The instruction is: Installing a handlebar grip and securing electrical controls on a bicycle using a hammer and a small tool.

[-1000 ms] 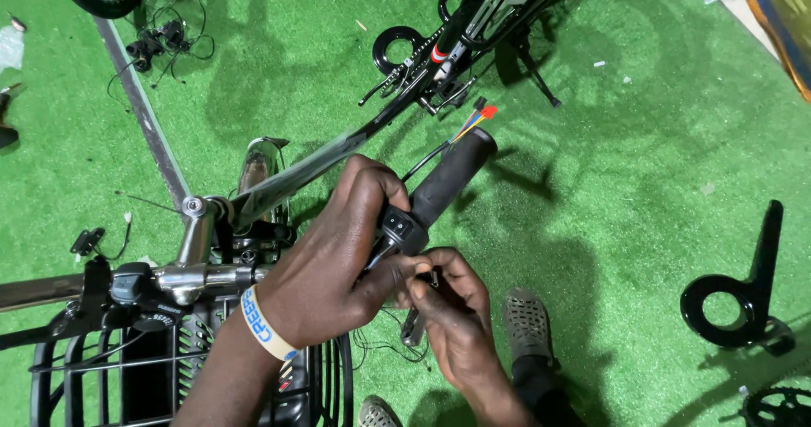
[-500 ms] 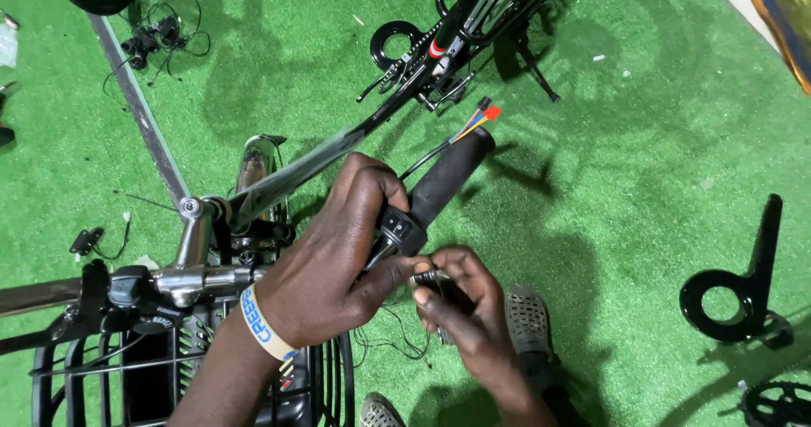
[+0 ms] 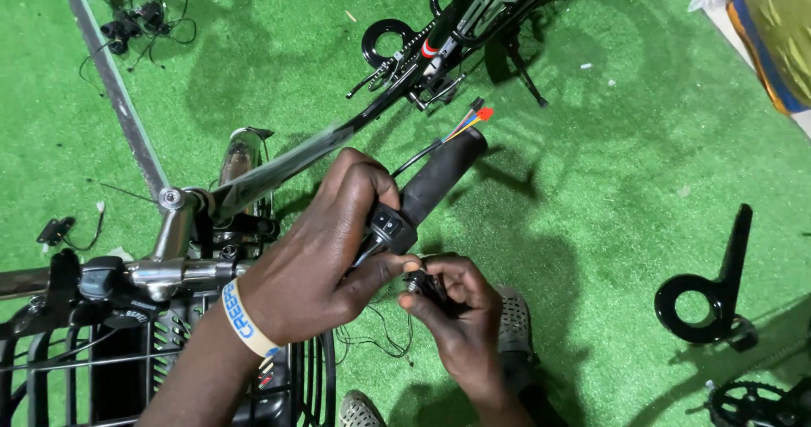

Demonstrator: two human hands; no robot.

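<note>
My left hand [image 3: 325, 250], with a white and blue wristband, wraps around the black throttle housing [image 3: 390, 227] on the right end of a bicycle handlebar [image 3: 182, 271]. A black rubber grip [image 3: 441, 176] sticks out past it, with a cable ending in coloured connectors [image 3: 473, 119]. My right hand [image 3: 456, 313] is just below the housing, pinching a small dark part [image 3: 420, 284] against its underside. The part is mostly hidden by my fingers.
A black wire basket [image 3: 84, 368] hangs under the handlebar at the lower left. Another bicycle frame with a chain ring [image 3: 439, 43] lies on the green turf beyond. A black chain guard [image 3: 714, 292] and a crank sprocket [image 3: 752, 402] lie at the right. My shoe [image 3: 514, 326] is below.
My right hand has shifted slightly right and down under the throttle housing, fingers reworking the small part. The left hand keeps its hold on the housing.
</note>
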